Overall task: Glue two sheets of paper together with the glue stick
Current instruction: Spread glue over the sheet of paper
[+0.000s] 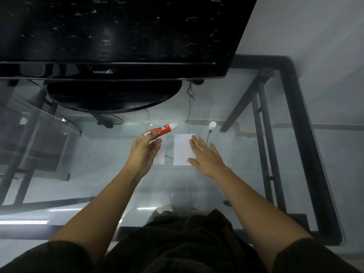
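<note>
My left hand (144, 150) holds a red glue stick (164, 129) above the glass table, its white uncapped tip pointing up and to the right. A white sheet of paper (182, 149) lies flat on the glass. My right hand (204, 155) rests open with its fingers spread on that sheet's right side. A second white sheet (160, 157) lies to the left, mostly hidden behind my left hand. The white cap (212, 125) of the glue stick stands on the glass just beyond the right sheet.
A black Samsung monitor (118, 36) on a round base (114, 95) stands at the back of the glass table (246, 154). The table's black frame (307, 144) runs along the right edge. Thin cables (190, 99) hang behind the monitor.
</note>
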`<state>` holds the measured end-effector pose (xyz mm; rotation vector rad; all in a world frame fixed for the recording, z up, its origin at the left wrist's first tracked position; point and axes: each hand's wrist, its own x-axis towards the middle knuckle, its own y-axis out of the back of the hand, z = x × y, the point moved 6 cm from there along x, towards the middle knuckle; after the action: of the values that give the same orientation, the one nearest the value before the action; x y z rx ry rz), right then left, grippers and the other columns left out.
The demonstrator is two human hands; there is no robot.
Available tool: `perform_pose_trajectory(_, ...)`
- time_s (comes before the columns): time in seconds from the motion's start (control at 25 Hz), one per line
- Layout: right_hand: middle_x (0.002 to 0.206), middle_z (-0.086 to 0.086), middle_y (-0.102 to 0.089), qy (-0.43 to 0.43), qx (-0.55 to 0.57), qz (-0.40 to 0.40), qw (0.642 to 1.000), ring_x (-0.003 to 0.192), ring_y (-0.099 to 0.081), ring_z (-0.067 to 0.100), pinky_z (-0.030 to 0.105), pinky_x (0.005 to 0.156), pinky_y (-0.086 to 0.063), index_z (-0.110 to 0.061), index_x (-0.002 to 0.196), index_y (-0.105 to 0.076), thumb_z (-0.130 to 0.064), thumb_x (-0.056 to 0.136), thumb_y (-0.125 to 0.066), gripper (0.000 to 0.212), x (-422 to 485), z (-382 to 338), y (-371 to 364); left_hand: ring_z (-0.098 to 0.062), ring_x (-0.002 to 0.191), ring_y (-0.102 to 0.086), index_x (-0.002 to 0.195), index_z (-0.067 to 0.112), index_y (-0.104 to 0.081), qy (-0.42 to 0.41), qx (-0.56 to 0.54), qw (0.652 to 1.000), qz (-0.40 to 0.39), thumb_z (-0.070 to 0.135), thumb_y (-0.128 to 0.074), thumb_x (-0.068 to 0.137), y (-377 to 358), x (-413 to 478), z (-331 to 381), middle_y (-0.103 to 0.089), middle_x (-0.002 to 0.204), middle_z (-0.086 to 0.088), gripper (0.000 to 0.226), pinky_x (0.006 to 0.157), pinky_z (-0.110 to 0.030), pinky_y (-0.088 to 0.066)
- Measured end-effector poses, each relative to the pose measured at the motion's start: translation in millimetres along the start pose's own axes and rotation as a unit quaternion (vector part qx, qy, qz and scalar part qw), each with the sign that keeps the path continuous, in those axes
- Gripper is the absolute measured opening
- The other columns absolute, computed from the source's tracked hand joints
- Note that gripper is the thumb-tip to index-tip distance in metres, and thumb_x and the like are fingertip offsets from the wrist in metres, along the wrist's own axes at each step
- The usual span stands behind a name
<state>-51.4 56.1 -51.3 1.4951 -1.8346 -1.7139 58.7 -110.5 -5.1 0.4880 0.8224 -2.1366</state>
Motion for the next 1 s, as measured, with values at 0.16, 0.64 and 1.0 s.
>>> perform_pose_trajectory(0.16, 0.155, -0.005, 0.018, 0.0, 0.024, -0.015, 1.0, 0.142, 0.014, 0.013, 0.046, 0.114, 0.005, -0.018, 0.145, 0.01, -0.049, 0.093, -0.034, 0.075, -5.4, 7.1, 0.1, -0.014, 0.057, -0.064, 0.086, 0.012, -0.054, 0.102, -0.167, 0.98, 0.026, 0.025, -0.062, 0.083, -6.6, 6.0, -22.0, -0.07, 0.081, -0.009, 0.016, 0.053, -0.021, -0.054)
perform_pose_trajectory(0.64, 0.157, -0.009, 0.01, -0.006, 0.081, 0.02, 0.997, 0.142, 0.01, 0.009, 0.04, 0.112, 0.008, -0.025, 0.146, 0.004, -0.051, 0.087, -0.049, 0.083, -0.5, 13.4, -3.5, -0.007, 0.081, -0.057, 0.094, 0.016, -0.061, -0.283, 0.593, 0.728, -0.196, 0.024, -0.071, 0.08, -37.3, -15.3, -2.2, -0.066, 0.093, 0.004, 0.019, 0.071, -0.001, -0.038)
perform_pose_trajectory(1.0, 0.157, -0.007, 0.008, -0.006, 0.094, 0.022, 0.995, 0.143, 0.009, 0.011, 0.041, 0.113, 0.009, -0.024, 0.146, 0.004, -0.05, 0.087, -0.05, 0.083, -2.1, 12.8, -1.6, -0.012, 0.078, -0.059, 0.094, 0.01, -0.066, -0.249, 0.658, 0.651, -0.285, 0.021, -0.073, 0.077, -54.7, 0.5, -7.6, -0.07, 0.094, -0.005, 0.022, 0.069, -0.001, -0.04)
